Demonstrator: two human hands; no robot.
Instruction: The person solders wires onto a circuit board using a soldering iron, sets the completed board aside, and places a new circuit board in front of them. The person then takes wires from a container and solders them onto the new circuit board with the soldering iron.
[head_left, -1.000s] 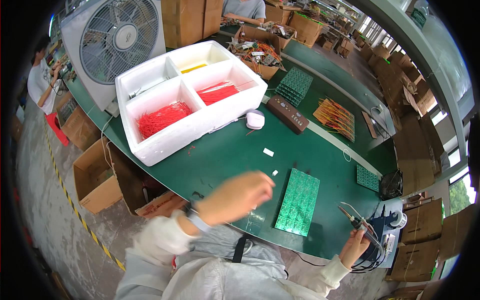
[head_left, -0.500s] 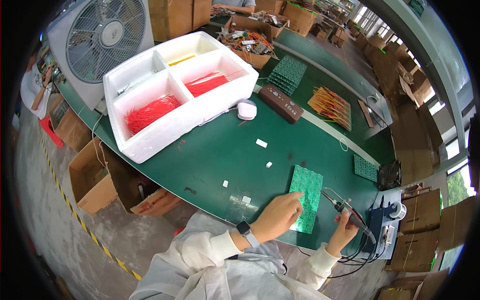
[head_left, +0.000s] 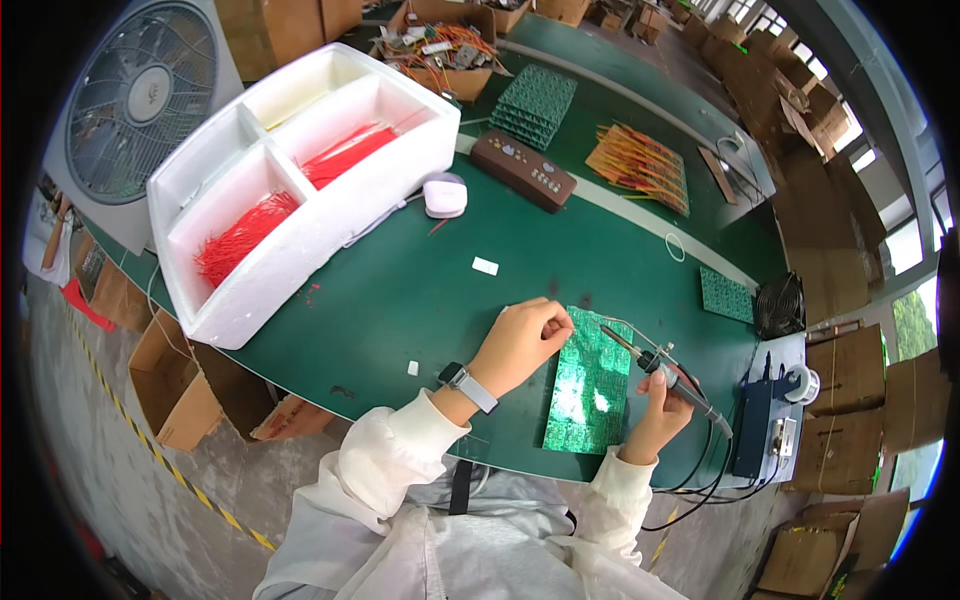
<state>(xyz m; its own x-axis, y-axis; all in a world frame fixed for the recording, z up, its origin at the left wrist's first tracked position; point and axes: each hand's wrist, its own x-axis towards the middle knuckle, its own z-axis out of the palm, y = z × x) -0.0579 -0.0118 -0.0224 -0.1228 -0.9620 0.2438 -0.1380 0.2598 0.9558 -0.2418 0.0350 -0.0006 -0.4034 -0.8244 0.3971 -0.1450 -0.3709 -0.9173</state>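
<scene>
While our right hand grips a slim soldering iron, our curled left hand pins the glossy green circuit board to the matte green table among cardboard boxes.

— What's on the table near the front edge?

— A green circuit board, a long rectangle lying flat, its glossy face catching light near the middle.

— And the tool?

— A soldering iron, slim with a dark handle, held tilted over the board's right side, tip pointing up-left just above the board. A black cord trails off to the right.
</scene>
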